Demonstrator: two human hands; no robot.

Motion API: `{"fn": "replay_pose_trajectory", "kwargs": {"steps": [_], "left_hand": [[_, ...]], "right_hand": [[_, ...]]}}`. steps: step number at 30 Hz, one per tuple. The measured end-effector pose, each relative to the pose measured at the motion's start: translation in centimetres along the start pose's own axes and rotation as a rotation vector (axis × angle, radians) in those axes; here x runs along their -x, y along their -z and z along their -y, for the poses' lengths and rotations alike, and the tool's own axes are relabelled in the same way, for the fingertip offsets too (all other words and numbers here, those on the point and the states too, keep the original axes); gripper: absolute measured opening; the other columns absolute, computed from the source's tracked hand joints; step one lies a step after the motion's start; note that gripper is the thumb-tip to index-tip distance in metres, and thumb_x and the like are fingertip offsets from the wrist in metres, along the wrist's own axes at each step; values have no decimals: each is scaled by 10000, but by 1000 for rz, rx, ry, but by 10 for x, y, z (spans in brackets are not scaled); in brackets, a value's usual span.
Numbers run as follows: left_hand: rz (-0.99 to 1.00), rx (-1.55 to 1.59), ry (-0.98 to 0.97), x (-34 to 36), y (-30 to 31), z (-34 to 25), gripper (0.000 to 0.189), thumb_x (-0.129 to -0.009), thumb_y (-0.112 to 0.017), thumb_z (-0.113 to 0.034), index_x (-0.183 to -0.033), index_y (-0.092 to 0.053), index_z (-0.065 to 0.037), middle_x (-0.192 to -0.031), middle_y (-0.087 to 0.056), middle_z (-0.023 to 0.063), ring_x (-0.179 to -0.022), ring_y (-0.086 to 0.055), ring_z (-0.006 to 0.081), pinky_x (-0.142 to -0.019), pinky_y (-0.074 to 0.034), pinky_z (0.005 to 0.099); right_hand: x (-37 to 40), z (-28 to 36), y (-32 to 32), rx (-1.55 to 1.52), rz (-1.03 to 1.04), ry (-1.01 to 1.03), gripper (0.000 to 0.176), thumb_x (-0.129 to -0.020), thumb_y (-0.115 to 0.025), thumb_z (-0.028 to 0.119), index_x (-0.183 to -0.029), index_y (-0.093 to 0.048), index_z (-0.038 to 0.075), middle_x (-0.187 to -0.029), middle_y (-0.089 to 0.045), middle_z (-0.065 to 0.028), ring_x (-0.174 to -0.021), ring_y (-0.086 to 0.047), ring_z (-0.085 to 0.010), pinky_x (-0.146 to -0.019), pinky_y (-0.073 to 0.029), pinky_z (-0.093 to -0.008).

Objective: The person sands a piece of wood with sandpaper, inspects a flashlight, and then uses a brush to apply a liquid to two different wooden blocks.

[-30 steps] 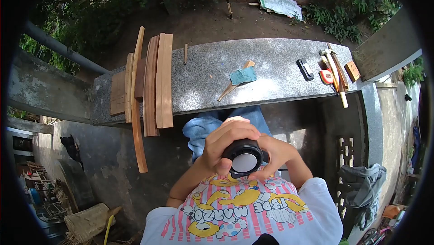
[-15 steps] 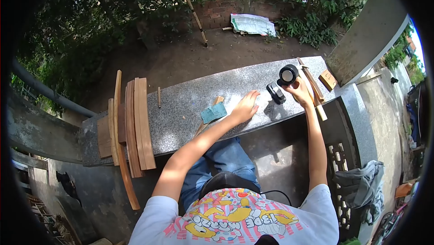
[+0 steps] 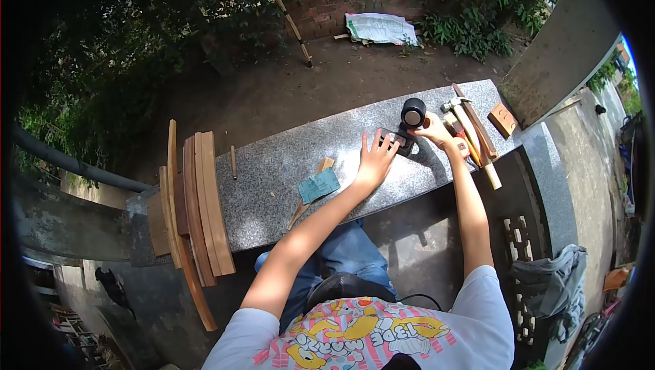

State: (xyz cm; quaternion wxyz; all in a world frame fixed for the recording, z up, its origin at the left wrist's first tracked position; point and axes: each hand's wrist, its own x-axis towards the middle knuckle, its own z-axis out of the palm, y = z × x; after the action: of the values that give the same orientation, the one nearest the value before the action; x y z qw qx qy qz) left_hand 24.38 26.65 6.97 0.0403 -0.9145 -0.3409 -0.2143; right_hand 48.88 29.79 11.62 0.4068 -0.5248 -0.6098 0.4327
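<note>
My right hand (image 3: 432,131) is closed around a black cylindrical tool (image 3: 413,112) with a pale round end facing up, held over the granite slab (image 3: 286,148). My left hand (image 3: 376,165) has its fingers spread, with the fingertips at a small black block-like piece (image 3: 404,142) on the slab. That piece lies just below the tool in this view and is partly covered by the fingers. Left of my left hand, a teal sheet of sandpaper (image 3: 319,184) rests across a thin wooden strip (image 3: 297,213).
Several curved wooden boards (image 3: 208,199) overhang the slab's left end. To the right lie a hammer (image 3: 471,128), a dark wooden bar (image 3: 481,131), a tape measure (image 3: 462,148) and a wooden block (image 3: 503,120). A grey cloth (image 3: 556,281) hangs at lower right.
My right hand has brought the black tool left, over the black piece. My left hand has moved up and right to that piece, fingers spreading. The hammer and tape measure have come into sight.
</note>
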Motion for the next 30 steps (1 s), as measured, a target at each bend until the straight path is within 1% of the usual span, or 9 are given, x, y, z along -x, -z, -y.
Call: {"fn": "replay_pose_trajectory", "kwargs": {"steps": [3, 4, 6, 7, 8, 16, 19, 22, 30], "left_hand": [[12, 100, 123, 18, 15, 12, 545, -862, -613, -204, -1381, -451, -168, -1450, -370, 149, -1367, -319, 397, -1093, -206, 654], [0, 199, 112, 21, 19, 19, 555, -865, -605, -161, -1388, -427, -111, -1485, -311, 175, -1343, -343, 421, -1095, -281, 580], [-32, 360, 149, 29, 20, 26, 552, -867, -600, -148, -1384, -420, -77, -1492, -295, 195, -1333, -353, 430, -1087, -311, 547], [-72, 519, 188, 32, 20, 28, 551, -869, -595, -136, -1381, -413, -42, -1500, -280, 215, -1323, -362, 440, -1080, -342, 513], [-66, 466, 198, 35, 19, 29, 552, -873, -588, -123, -1375, -399, 5, -1510, -253, 244, -1317, -369, 450, -1064, -372, 488], [-45, 479, 217, 38, 21, 28, 542, -876, -592, -136, -1380, -422, -35, -1521, -235, 237, -1354, -327, 440, -1086, -348, 495], [-65, 484, 222, 41, 19, 25, 516, -875, -593, -137, -1361, -444, -47, -1509, -254, 237, -1364, -316, 433, -1100, -334, 489], [-92, 524, 210, 47, 23, 18, 480, -873, -596, -135, -1329, -471, -48, -1494, -274, 237, -1365, -314, 429, -1108, -326, 482], [-71, 760, 266, 114, 115, -31, 337, -901, -593, -109, -1232, -566, -55, -1453, -366, 197, -1371, -340, 379, -1106, -329, 447]], "right_hand": [[-10, 1, -25, -56, 80, 28, 501, -669, -820, 58, -1128, -620, 40, -1056, -656, -3, -1001, -581, -110, -939, -457, -295], [-13, -4, -34, -83, 101, 53, 514, -631, -821, 93, -1108, -635, 40, -1060, -658, -20, -1035, -570, -130, -952, -438, -307], [-12, 2, -55, -105, 113, 80, 581, -565, -819, 129, -1114, -648, 45, -1074, -652, -40, -1087, -550, -161, -985, -407, -332], [-12, 6, -61, -122, 129, 62, 631, -559, -818, 129, -1158, -641, 39, -1123, -635, -46, -1094, -552, -165, -996, -404, -334], [-11, 6, -67, -123, 109, 99, 639, -581, -834, 122, -1179, -622, 45, -1103, -644, -31, -1056, -564, -150, -981, -415, -326], [-9, 26, -70, 21, 106, 197, 739, -614, -845, 133, -1289, -553, 57, -1172, -623, -35, -1078, -564, -153, -1011, -402, -327], [-4, 29, -70, 2, 30, 243, 798, -612, -866, 251, -1314, -541, 58, -1228, -594, -69, -1146, -543, -175, -1015, -402, -341], [0, 26, -63, 19, 144, 61, 772, -623, -876, 257, -1288, -542, 49, -1216, -596, -80, -1166, -536, -187, -1032, -389, -339], [-6, 11, -63, -31, 93, 91, 791, -602, -858, 174, -1309, -528, 42, -1241, -592, -81, -1199, -526, -194, -1070, -368, -348]]}}
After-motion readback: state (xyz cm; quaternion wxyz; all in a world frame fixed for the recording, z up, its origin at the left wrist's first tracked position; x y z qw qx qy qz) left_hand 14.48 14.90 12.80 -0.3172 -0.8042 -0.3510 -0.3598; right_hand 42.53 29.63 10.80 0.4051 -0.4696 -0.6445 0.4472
